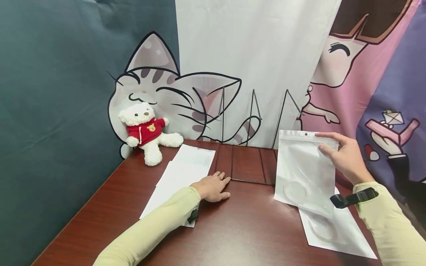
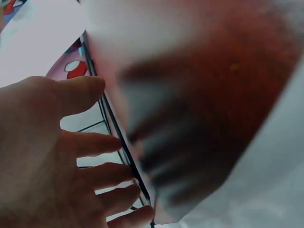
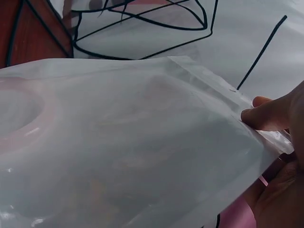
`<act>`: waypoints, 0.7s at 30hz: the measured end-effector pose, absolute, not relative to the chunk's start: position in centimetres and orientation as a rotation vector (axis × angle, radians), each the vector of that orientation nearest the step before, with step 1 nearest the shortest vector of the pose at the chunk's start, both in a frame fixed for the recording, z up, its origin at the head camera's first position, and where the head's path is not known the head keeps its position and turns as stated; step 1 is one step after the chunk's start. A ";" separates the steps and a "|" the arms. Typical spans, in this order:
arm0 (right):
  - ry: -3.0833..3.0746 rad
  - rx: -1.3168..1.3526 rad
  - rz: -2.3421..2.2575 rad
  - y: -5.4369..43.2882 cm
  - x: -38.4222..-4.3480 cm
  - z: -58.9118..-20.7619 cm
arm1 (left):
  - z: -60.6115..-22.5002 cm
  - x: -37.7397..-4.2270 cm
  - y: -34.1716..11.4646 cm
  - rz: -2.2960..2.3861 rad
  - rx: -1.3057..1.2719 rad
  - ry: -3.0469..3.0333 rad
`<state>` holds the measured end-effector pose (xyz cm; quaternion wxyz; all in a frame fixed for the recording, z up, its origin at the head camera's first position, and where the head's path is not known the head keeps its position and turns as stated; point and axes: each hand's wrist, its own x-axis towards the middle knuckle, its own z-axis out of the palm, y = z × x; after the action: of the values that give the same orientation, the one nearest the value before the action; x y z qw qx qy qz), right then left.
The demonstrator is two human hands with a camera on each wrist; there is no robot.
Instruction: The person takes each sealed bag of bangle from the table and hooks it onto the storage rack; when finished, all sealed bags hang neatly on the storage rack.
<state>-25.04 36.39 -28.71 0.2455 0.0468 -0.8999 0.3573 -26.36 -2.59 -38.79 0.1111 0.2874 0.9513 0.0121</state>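
My right hand [image 1: 346,157] pinches the top corner of a clear-fronted white zip bag [image 1: 306,166] and holds it upright above the table, at the right side of a black wire rack [image 1: 251,181]. A pale ring-shaped item [image 1: 295,191] shows near the bottom of the bag. In the right wrist view the thumb [image 3: 268,116] presses on the zip edge. My left hand [image 1: 212,187] lies palm down by the rack's front left corner, fingers extended. Its fingers [image 2: 102,145] appear close to the rack's bar in the left wrist view; contact is unclear.
A similar bag [image 1: 347,234] with a ring lies on the table [image 1: 246,229] at right, partly under the held one. Several overlapping white bags or sheets [image 1: 189,166] lie at left. A white teddy bear [image 1: 143,129] in red sits behind them, against a printed curtain [image 1: 263,48].
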 end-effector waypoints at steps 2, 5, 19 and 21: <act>-2.442 0.134 0.962 36.1 -25.0 -28.5 | -38.8 -26.0 -2.5 0.002 0.827 2.814; -2.403 0.157 0.996 35.6 -24.9 -28.2 | -38.8 -25.8 -2.5 -0.033 0.801 2.824; -2.103 0.479 1.511 33.6 -23.2 -26.4 | -38.9 -25.7 -2.6 0.009 0.842 2.811; -2.064 0.492 1.566 33.3 -23.3 -25.8 | -39.0 -25.7 -2.6 -0.008 0.836 2.815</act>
<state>-23.28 33.26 -25.83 0.2495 0.1806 -0.7579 0.5751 -25.71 -2.57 -38.97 0.1025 0.2834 0.9535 -0.0028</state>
